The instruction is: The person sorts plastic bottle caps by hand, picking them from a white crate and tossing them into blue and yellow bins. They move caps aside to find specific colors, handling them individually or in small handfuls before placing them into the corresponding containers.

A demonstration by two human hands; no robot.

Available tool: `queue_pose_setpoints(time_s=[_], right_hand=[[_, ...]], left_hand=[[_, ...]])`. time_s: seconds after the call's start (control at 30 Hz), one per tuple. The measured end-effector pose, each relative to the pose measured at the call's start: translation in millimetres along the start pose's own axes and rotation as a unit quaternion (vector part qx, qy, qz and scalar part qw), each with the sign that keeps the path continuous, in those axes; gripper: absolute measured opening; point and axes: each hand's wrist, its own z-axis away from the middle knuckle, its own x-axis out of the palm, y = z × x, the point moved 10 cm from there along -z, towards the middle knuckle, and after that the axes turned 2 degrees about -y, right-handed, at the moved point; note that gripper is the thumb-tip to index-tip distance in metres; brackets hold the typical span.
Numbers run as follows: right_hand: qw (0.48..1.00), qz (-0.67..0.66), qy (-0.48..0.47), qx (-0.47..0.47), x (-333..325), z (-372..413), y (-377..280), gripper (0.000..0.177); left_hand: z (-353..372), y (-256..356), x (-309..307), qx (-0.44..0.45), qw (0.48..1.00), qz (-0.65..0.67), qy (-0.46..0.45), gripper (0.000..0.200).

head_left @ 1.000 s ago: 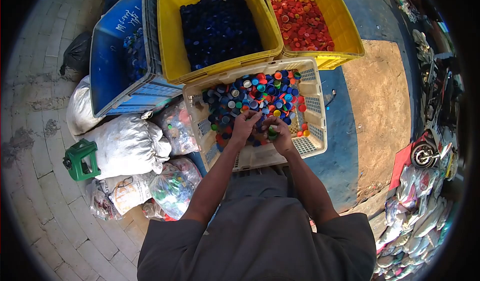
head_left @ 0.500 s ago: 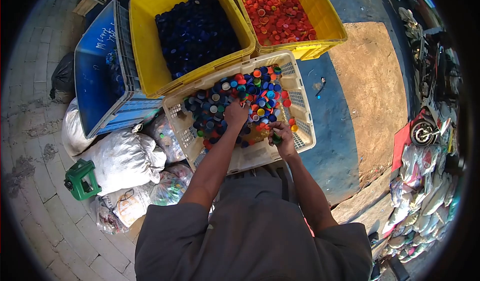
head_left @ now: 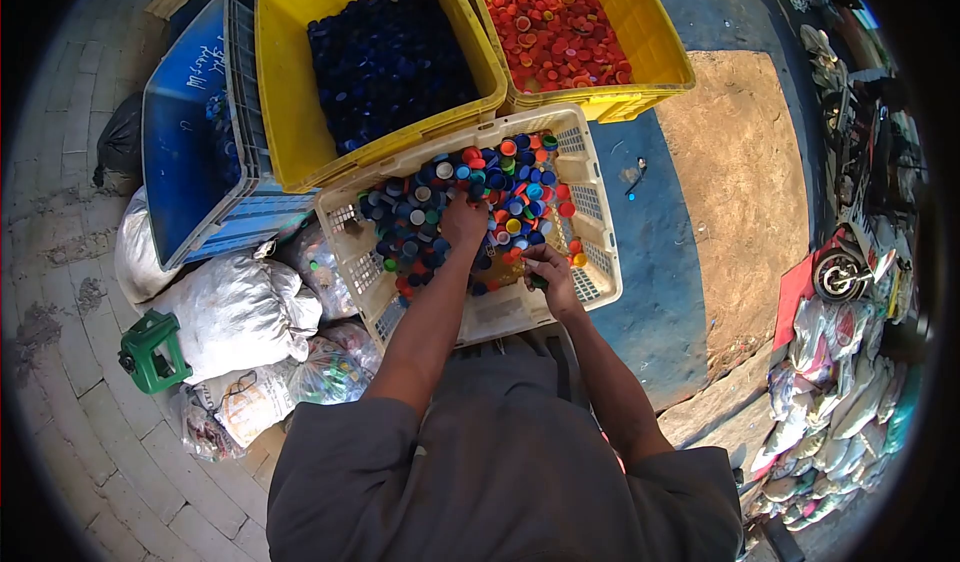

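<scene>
A cream plastic basket (head_left: 604,207) in front of me holds a mixed heap of bottle caps (head_left: 418,217), blue, red, white, green and orange. My left hand (head_left: 465,224) reaches down into the middle of the heap, its fingers bent among the caps; their tips are hidden. Over the basket's right front part is my right hand (head_left: 549,272), its fingers curled round a green cap (head_left: 538,282). A few orange and yellow caps (head_left: 577,254) lie just beyond that hand.
Behind the basket stand a yellow bin of dark blue caps (head_left: 275,82) and a yellow bin of red caps (head_left: 660,62). At left are a blue bin (head_left: 180,152), white sacks (head_left: 235,312) and a green container (head_left: 155,352). Filled bags (head_left: 850,392) lie far right.
My left hand has shifted slightly left and stays in the heap. My right hand has moved a little left, still round the green cap. The whole view has shifted slightly.
</scene>
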Motion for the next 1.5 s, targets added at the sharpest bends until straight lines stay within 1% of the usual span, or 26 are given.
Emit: queue_pose_setpoints(time_s=[0.1, 0.13, 0.2, 0.3, 0.4, 0.6, 0.7, 0.8, 0.9, 0.97, 1.1, 1.17, 1.2, 1.23, 1.3, 1.37, 1.4, 1.5], right_hand=[[1.000, 0.009, -0.003, -0.001, -0.7, -6.4, -3.8, 0.020], [1.000, 0.013, 0.008, 0.016, -0.2, -7.5, -7.2, 0.019], [0.999, 0.030, 0.012, 0.016, -1.9, -18.3, -3.6, 0.019], [0.998, 0.067, 0.020, -0.001, -4.5, -34.6, -4.0, 0.020], [0.995, 0.094, 0.016, -0.011, -2.4, -38.9, -7.1, 0.021], [0.992, 0.125, 0.016, -0.003, -2.2, -26.6, -10.0, 0.020], [0.991, 0.131, 0.021, 0.013, -8.3, -18.1, 0.7, 0.020], [0.992, 0.119, 0.025, 0.021, -12.8, -13.8, 12.5, 0.020], [0.992, 0.115, 0.034, 0.030, -12.2, -13.1, 17.4, 0.018], [0.993, 0.099, 0.044, 0.037, -11.7, -14.8, 18.6, 0.017], [0.989, 0.136, 0.054, 0.031, -7.4, -31.5, 18.9, 0.016], [0.981, 0.180, 0.065, 0.023, -5.8, -44.9, 20.3, 0.018], [0.975, 0.211, 0.070, 0.021, -4.6, -52.5, 20.8, 0.019], [0.967, 0.243, 0.075, 0.018, -4.5, -58.7, 20.7, 0.020], [0.942, 0.321, 0.092, -0.026, -3.6, -69.1, 7.6, 0.026], [0.905, 0.404, 0.117, -0.057, 3.8, -81.7, -7.2, 0.028], [0.928, 0.346, 0.114, -0.079, 7.3, -89.7, -8.0, 0.028], [0.842, 0.491, 0.154, -0.161, 22.4, -109.8, -24.5, 0.024]], left_hand=[[8.4, 7.2, -13.3, 0.023, 0.999, -0.028, 0.018, 0.030], [8.6, 4.8, -15.5, 0.019, 0.999, -0.023, 0.013, 0.031], [11.5, 0.3, -18.4, 0.010, 1.000, -0.014, -0.001, 0.033], [14.0, 3.5, -19.9, 0.028, 0.999, -0.027, -0.008, 0.037], [11.5, 3.9, -13.0, 0.021, 0.998, -0.059, -0.009, 0.041], [2.8, 7.0, -4.6, -0.007, 0.998, -0.061, 0.024, 0.035], [5.1, 11.9, -7.1, 0.000, 0.997, -0.068, 0.026, 0.031], [9.1, 14.0, -9.8, 0.009, 0.999, -0.031, 0.037, 0.030], [18.0, 7.9, -13.9, -0.018, 1.000, 0.004, 0.018, 0.029], [24.8, 0.3, -19.1, -0.005, 0.999, 0.037, 0.028, 0.032], [44.9, -22.1, -34.3, 0.035, 0.990, 0.108, 0.084, 0.037], [52.8, -40.2, -31.6, 0.025, 0.980, 0.189, 0.046, 0.035], [57.0, -45.3, -33.0, 0.022, 0.972, 0.230, 0.027, 0.034], [61.5, -52.8, -29.8, 0.000, 0.953, 0.303, -0.009, 0.031], [72.6, -61.7, -25.4, -0.040, 0.892, 0.443, -0.080, 0.027], [83.9, -65.6, -32.8, -0.055, 0.835, 0.536, -0.113, 0.029], [89.3, -67.2, -38.1, -0.062, 0.803, 0.579, -0.127, 0.030], [105.9, -68.3, -59.2, -0.058, 0.714, 0.680, -0.156, 0.030]])
